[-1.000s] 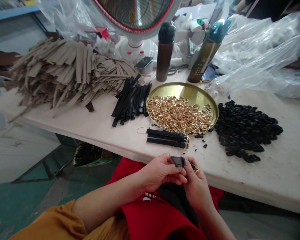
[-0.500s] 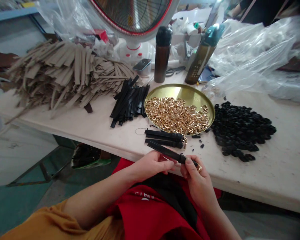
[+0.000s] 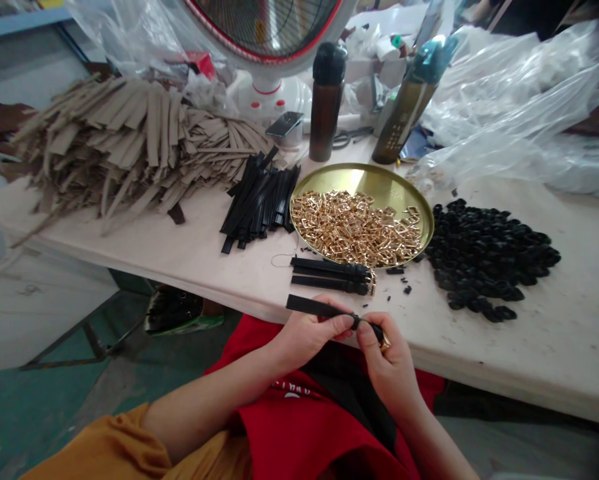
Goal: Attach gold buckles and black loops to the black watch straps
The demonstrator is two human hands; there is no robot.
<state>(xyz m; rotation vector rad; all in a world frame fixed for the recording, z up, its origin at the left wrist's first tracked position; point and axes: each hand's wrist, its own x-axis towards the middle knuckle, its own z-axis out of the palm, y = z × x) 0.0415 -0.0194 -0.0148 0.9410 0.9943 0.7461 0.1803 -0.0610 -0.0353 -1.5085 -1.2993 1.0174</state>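
Between my hands is a black strap (image 3: 309, 306) with a gold buckle (image 3: 384, 343) at its right end. My left hand (image 3: 312, 333) pinches it near the middle, thumb on top, beside a small black loop. My right hand (image 3: 389, 353) is closed round the buckle end, its thumb against the strap close to the loop. Just beyond, a few buckled black straps (image 3: 329, 272) lie side by side on the table. A round gold tray (image 3: 399, 181) behind them holds a heap of gold buckles (image 3: 354, 227). To its right is a pile of black loops (image 3: 489, 257).
Plain black strips (image 3: 262, 200) lie left of the tray, beside a large heap of grey-beige strips (image 3: 114, 140). Behind stand a fan (image 3: 266, 40), a dark bottle (image 3: 326, 103) and a tilted bottle (image 3: 406, 107). Clear plastic sheeting (image 3: 519, 107) covers the back right. The table edge (image 3: 519, 380) runs before me.
The strap's free end, first pointing toward me, has swung out to the left. My left hand let go at mid-span and has since gripped the strap beside my right hand.
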